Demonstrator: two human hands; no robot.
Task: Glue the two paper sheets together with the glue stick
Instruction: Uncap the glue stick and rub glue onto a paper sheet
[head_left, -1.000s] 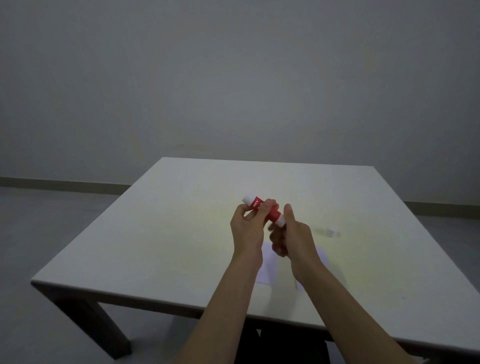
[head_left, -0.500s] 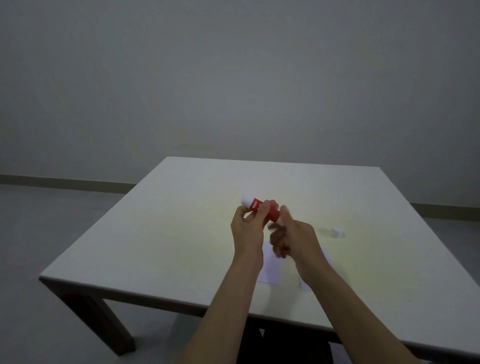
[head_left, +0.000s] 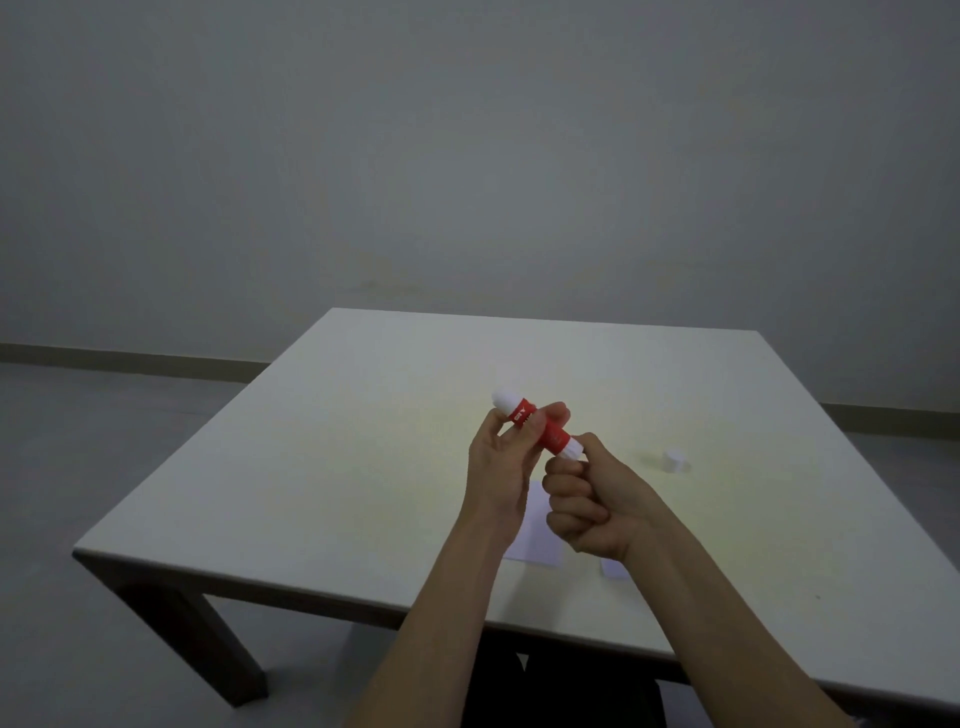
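1. Red and white, one glue stick (head_left: 537, 429) is held in the air above the middle of the table (head_left: 337, 467), lying slantwise with its far white end up toward the left and its near white end down toward the right.
2. Two bare hands hold it. The left hand (head_left: 501, 467) has its thumb and fingers (head_left: 553, 415) closed around the red body.
3. The right hand (head_left: 592, 512) is curled into a loose fist, its thumb and forefinger pinched on the near white end of the stick.
4. Two white paper sheets lie flat near the table's front edge, under the hands and partly hidden by them: the larger visible sheet (head_left: 535, 535) shows between the wrists, and only a corner of the second sheet (head_left: 615, 567) shows beside the right wrist. Whether they touch or overlap cannot be told.
5. One small white cap (head_left: 674, 461) stands alone toward the table's right side, well apart from the sheets.
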